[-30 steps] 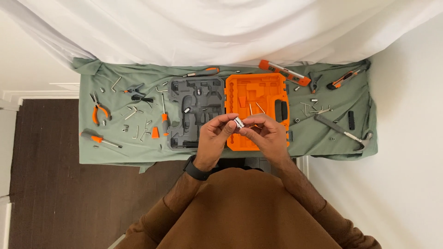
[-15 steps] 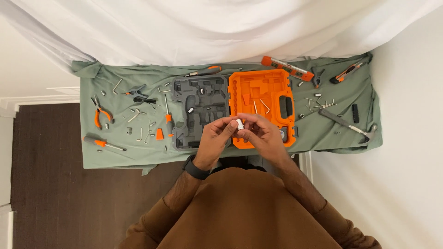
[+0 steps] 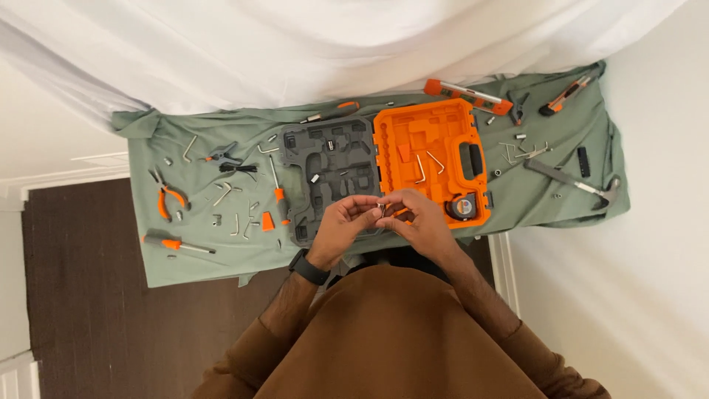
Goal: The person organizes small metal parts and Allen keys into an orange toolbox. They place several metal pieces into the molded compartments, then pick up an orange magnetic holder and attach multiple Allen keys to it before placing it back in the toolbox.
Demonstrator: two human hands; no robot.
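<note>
My left hand point(image 3: 341, 226) and my right hand point(image 3: 418, 222) meet over the near edge of an open tool case, fingertips pinched together on a small silvery metal piece point(image 3: 382, 210). The case lies flat: a grey half point(image 3: 325, 174) on the left and an orange half point(image 3: 413, 133) on the right. Two hex keys point(image 3: 427, 164) lie in the orange half, and a tape measure point(image 3: 462, 206) sits in its near right corner. A dark watch is on my left wrist.
A green cloth point(image 3: 199, 251) covers the table. On its left lie orange-handled pliers point(image 3: 167, 195), a screwdriver point(image 3: 177, 243), several hex keys and small bits. On the right are a hammer point(image 3: 576, 181), a level point(image 3: 467, 95), a utility knife point(image 3: 567, 94). White sheet behind.
The view has tilted and shifted, so the table sits skewed and the tape measure now shows. My hands stay together; the small piece between them looks turned, less of its white face showing.
</note>
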